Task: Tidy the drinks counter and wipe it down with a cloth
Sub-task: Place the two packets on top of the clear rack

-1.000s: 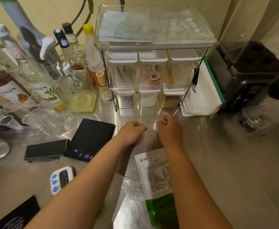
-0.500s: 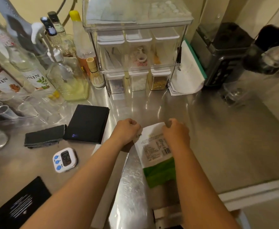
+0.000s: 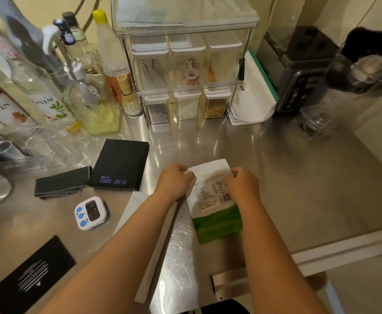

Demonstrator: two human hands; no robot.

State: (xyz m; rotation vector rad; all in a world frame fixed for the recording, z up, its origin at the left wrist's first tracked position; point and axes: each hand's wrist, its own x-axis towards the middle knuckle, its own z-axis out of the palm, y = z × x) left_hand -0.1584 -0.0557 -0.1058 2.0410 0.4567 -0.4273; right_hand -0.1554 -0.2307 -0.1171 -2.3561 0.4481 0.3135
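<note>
A white and green pouch [image 3: 210, 196] with printed text and a barcode lies on the steel counter [image 3: 298, 189] in front of me. My left hand [image 3: 175, 181] pinches its top left corner. My right hand [image 3: 243, 185] pinches its top right edge. Both hands are closed on the pouch's upper rim. A folded dark grey cloth [image 3: 62, 182] lies on the counter to the left, apart from both hands. A silver foil bag [image 3: 176, 257] lies under my left forearm.
A black scale [image 3: 120, 164], a white timer [image 3: 90, 213] and a black card [image 3: 32, 277] sit left. Syrup bottles [image 3: 45, 96] and small cups [image 3: 38, 146] line the far left. A clear drawer rack [image 3: 185, 71] stands at the back, a black machine [image 3: 298, 66] at right.
Both hands pulled back from the drawer rack toward me and took hold of the pouch's top edge. The view shifted, so the counter's front edge now shows.
</note>
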